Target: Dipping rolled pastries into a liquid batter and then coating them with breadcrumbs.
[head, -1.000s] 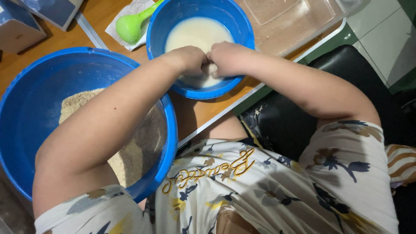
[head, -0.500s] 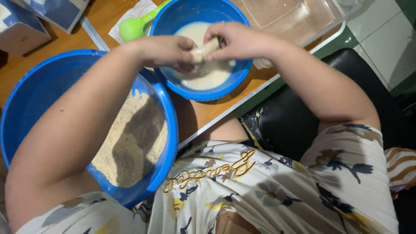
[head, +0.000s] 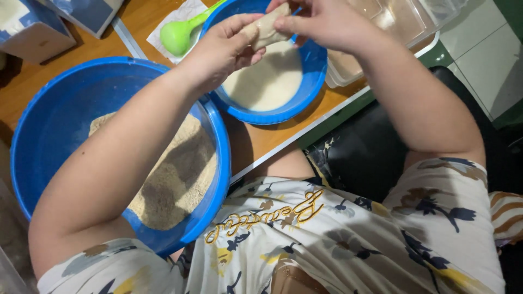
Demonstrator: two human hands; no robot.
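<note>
The pale batter-coated roll (head: 268, 30) is pinched end to end by the left hand (head: 220, 51) and right hand (head: 321, 22), each grip closed, and is best drained over the small blue batter bowl (head: 305, 92) near the counter's front edge.

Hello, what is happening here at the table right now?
A person holds a pale roll with both hands, the left hand and the right hand, above a small blue bowl of white batter. Beside it stands a large blue basin with crumbs. A green spoon lies behind.
</note>
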